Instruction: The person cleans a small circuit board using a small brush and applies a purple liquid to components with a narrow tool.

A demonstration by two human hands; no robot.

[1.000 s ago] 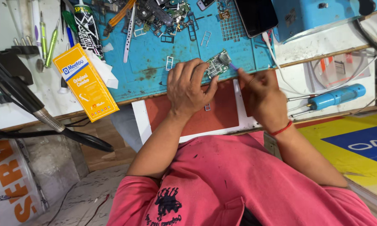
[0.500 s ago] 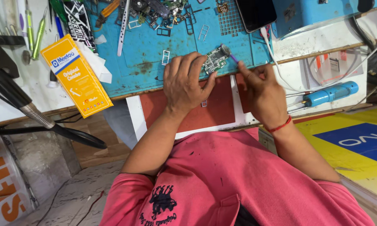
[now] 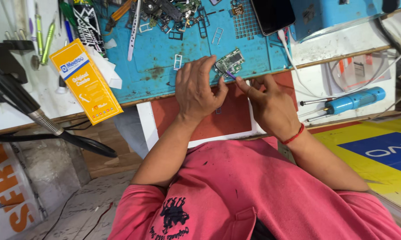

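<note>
Head view: cluttered repair bench, blue work mat (image 3: pixel 165 58) on top, red pad (image 3: pixel 196 122) at near edge. Left hand (image 3: pixel 196 89) palm down at mat edge, fingers pressing small green circuit board (image 3: pixel 230 62) flat against mat. Right hand (image 3: pixel 269 104) just beside it, fingers pinched on thin purple tool (image 3: pixel 229 74), tip touching board's near edge. Hands close together, not touching. Yellow box (image 3: pixel 85 82) well left of left hand, tweezers (image 3: pixel 133 29) and loose metal frames farther back. Black phone (image 3: pixel 272 15) beyond board. Blue screwdriver (image 3: pixel 354 101) right of right hand. Red cord on right wrist, pink shirt below.
</note>
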